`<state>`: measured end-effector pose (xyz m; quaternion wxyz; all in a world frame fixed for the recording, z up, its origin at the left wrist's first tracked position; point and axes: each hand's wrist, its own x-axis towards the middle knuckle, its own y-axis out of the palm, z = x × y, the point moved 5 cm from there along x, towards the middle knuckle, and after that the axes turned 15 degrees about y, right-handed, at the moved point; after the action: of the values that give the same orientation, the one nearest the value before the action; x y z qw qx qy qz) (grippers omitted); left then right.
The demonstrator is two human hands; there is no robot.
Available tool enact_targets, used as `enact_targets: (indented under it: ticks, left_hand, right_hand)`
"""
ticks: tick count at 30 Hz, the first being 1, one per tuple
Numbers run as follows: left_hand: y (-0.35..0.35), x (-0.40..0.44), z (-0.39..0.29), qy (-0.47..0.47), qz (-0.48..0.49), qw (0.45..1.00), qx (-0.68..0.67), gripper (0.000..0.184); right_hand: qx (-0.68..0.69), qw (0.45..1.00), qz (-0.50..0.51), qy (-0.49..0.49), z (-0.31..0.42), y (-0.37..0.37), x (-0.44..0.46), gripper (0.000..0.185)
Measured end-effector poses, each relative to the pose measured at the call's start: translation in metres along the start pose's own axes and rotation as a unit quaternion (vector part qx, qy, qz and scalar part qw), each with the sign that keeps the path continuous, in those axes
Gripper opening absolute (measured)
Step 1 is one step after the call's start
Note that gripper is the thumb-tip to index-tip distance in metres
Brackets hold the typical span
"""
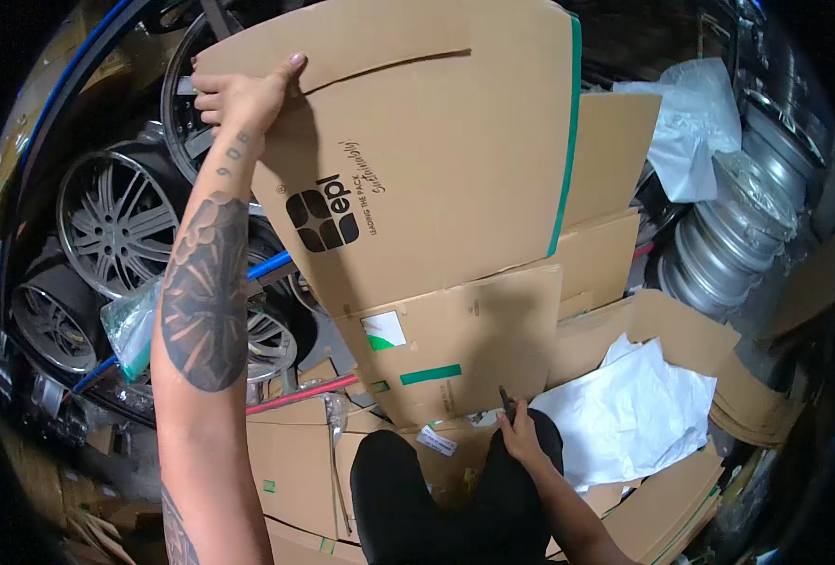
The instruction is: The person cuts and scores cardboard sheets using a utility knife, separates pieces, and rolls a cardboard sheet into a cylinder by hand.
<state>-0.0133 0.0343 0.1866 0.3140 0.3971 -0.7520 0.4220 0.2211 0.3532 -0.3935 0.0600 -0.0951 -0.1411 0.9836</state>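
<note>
A big brown cardboard sheet [436, 169] with black printing, a green tape edge and a long slit near its top is held up before me. My left hand [248, 99] grips its upper left edge, thumb on the front face and fingers at the rim. Below a crease, the sheet's lower panel [493, 320] carries green tape and a white-and-green label [384, 330]. Close to that panel's bottom edge, above my right knee, my right hand [521, 438] is closed around a slim dark knife [506, 400]; its exact type is hard to make out.
Several wheel rims [116, 221] stand on the left, beside blue and red bars. Silver rims [728, 235] wrapped in plastic are stacked at the right. White sheeting [634, 405] lies over an open carton [681, 325]. Flattened cardboard [290, 461] covers the floor around my legs.
</note>
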Motion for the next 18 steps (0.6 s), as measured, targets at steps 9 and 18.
enact_targets:
  ticks: [9, 18]
  left_hand:
    - [-0.006, -0.001, -0.009, -0.024, 0.049, 0.998, -0.023, 0.152]
    - [-0.005, -0.004, -0.008, -0.02, 0.025, 0.999, 0.008, 0.153]
  right_hand:
    - [-0.047, 0.983, 0.084, -0.157, 0.181, -0.03, 0.007, 0.061]
    - [0.044, 0.902, -0.224, -0.366, 0.468, -0.133, 0.107, 0.042]
